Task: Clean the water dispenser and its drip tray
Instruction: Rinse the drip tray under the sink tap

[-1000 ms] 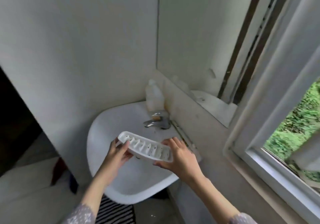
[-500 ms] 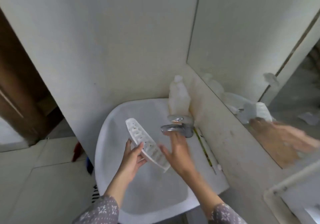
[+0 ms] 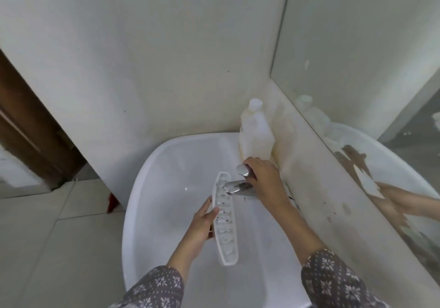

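i am watching one long white slotted plastic drip tray [image 3: 225, 222] being held over the white ceramic basin [image 3: 152, 188], its far end sitting just under the chrome tap spout [image 3: 234, 187]. the left hand [image 3: 202, 226] is gripping the tray's left edge, fingers [image 3: 209, 204] curled around it. the right hand [image 3: 266, 179] is resting on the chrome tap lever [image 3: 243, 170], fingers wrapped over it. one cloudy white plastic bottle [image 3: 256, 136] is standing in the corner behind the tap; i am reading no label or writing on it. dark specks are showing in the tray's slots.
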Tool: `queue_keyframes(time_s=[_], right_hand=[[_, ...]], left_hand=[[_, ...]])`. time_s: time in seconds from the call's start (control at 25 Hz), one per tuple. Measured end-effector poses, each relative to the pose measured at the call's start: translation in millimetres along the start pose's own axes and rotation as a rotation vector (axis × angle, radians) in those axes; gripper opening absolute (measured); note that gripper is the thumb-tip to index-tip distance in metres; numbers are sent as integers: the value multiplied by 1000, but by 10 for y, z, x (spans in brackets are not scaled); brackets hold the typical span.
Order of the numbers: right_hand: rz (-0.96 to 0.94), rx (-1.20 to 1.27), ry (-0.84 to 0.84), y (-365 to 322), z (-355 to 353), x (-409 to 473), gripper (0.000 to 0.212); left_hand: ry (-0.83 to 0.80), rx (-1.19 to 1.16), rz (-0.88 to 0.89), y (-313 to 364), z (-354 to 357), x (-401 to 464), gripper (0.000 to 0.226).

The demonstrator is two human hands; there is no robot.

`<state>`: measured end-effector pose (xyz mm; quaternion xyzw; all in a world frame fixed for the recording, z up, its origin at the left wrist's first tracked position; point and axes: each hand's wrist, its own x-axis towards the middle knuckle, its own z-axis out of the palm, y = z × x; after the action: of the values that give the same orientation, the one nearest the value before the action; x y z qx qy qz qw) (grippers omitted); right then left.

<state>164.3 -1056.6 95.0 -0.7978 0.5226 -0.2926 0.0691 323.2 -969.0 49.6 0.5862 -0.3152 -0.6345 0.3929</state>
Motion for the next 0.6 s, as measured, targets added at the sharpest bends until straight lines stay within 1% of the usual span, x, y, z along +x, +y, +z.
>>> queue_keyframes(time_s=[0.08, 0.12, 0.2, 0.24, 0.32, 0.36, 0.4, 0.48, 0.52, 0.56, 0.6], right_hand=[[12, 82, -13, 27, 8, 0, 15], [22, 173, -1, 35, -8, 0, 13], [102, 408, 23, 43, -100, 16, 15], [151, 499, 8, 40, -154, 30, 17], [203, 580, -21, 19, -213, 40, 16], [204, 575, 5, -5, -226, 15, 14], [192, 527, 77, -29, -212, -45, 14], [165, 343, 276, -109, -109, -305, 21], [149, 278, 337, -191, -50, -506, 19], [110, 261, 324, -259, 26, -715, 15], [72, 269, 244, -303, 117, -891, 12]], left_hand=[[-12, 18, -23, -28, 0, 18, 33], [-18, 24, -30, -42, -7, 23, 29], [-38, 40, -42, -67, -20, 30, 25], [-46, 48, -46, -78, -27, 31, 25], [-52, 55, -52, -97, -37, 25, 25], [-54, 57, -56, -114, -44, 27, 24], [-57, 58, -60, -128, -51, 20, 24], [-62, 66, -65, -154, -66, -1, 25], [-63, 70, -69, -174, -76, -16, 26], [-65, 70, -70, -187, -83, -37, 27], [-69, 69, -68, -204, -90, -55, 28]])
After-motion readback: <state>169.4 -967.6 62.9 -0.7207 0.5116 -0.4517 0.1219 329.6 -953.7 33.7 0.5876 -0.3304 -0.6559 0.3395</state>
